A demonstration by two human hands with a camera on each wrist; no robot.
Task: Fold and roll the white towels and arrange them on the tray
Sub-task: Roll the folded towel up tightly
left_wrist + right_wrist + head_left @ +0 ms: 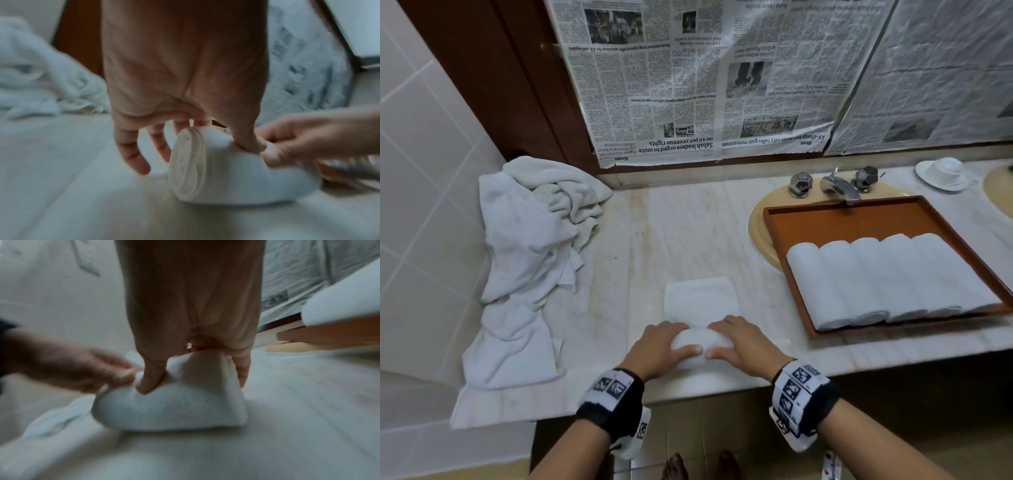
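A folded white towel (700,301) lies on the marble counter near its front edge, its near end wound into a roll (702,341). My left hand (659,346) grips the roll's left end, thumb on the near side, fingers curled over the top. My right hand (743,342) grips its right end the same way. The left wrist view shows the roll's spiral end (189,164). In the right wrist view the roll (174,407) sits under the thumb and fingers. The brown tray (859,219) lies over the sink with several rolled towels (887,277) lined up along its near side.
A heap of loose white towels (530,246) lies at the counter's left end against the tiled wall. The faucet (837,186) stands behind the tray, and a white cup on a saucer (943,173) sits at the far right. Newspaper (722,78) covers the wall behind.
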